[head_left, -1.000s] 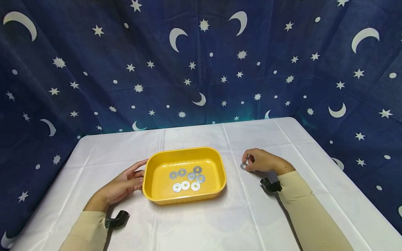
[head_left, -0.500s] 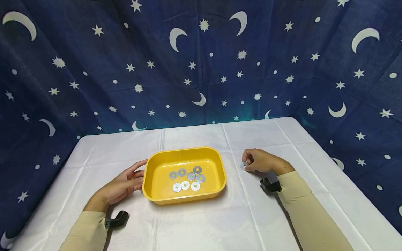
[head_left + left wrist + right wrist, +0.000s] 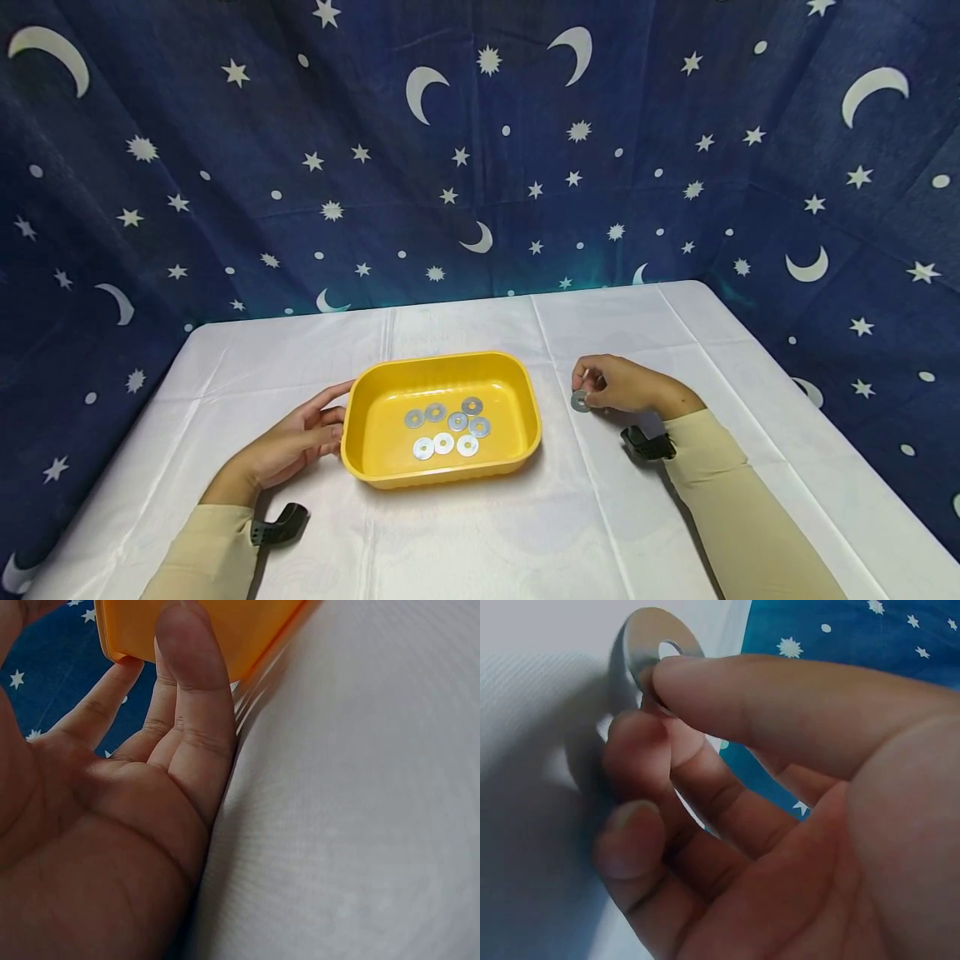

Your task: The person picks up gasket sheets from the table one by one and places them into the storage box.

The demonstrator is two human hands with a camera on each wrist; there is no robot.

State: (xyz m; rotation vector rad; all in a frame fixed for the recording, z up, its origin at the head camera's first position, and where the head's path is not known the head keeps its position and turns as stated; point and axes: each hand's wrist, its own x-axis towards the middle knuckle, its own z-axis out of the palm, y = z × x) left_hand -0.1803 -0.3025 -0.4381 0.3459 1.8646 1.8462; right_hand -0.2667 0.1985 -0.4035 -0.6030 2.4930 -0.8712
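Note:
A flat metal washer (image 3: 577, 402) is pinched between the thumb and a finger of my right hand (image 3: 628, 385), low over the white cloth to the right of the tray. The right wrist view shows the washer (image 3: 646, 631) tilted up, its hole partly behind the thumb tip. My left hand (image 3: 288, 442) rests at the left end of a yellow plastic tray (image 3: 372, 429), with fairly straight fingers touching its wall. From the left wrist, the fingertips meet the tray's corner (image 3: 247, 634). Several similar washers (image 3: 443, 442) lie flat inside the tray, some of them touching.
A white cloth (image 3: 480, 542) with fold creases covers the table. Behind and beside it hangs a dark blue curtain (image 3: 420, 183) with moons and stars. A black wrist mount (image 3: 281, 525) sticks out under the left sleeve, another mount (image 3: 647, 444) under the right.
My right hand has shifted slightly left, and the washer it pinches has moved a little left and toward me. The left hand and the tray stay put.

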